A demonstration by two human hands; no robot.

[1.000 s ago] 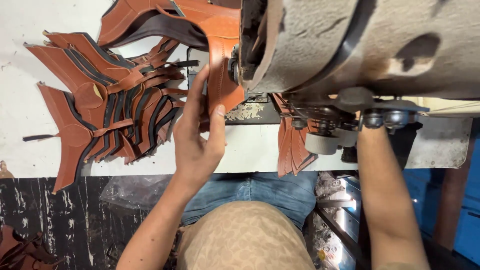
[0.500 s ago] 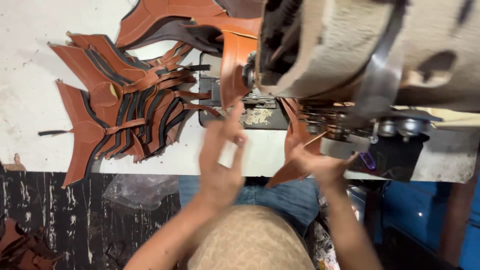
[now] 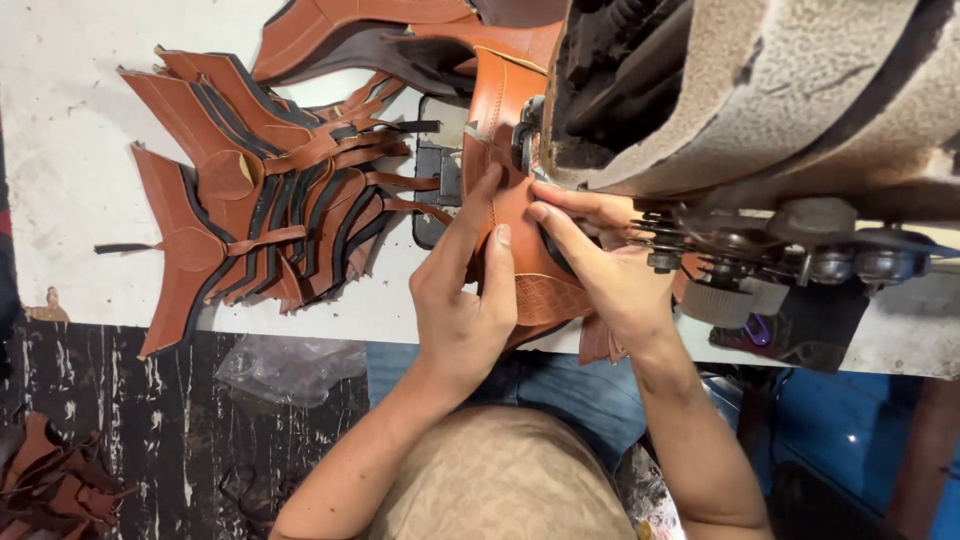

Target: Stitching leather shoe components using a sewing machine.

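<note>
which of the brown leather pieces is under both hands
The single brown leather piece at the sewing machine, pressed by left hand and right hand; the others lie fanned in a stack further left, untouched.

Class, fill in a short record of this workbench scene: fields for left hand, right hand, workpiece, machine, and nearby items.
Left hand: flat on the brown leather piece, fingers spread
Right hand: fingertips pressing the same piece beside the needle area
Machine: sewing machine, worn and grimy
Nearby: stack of cut brown leather pieces on the white table
</note>
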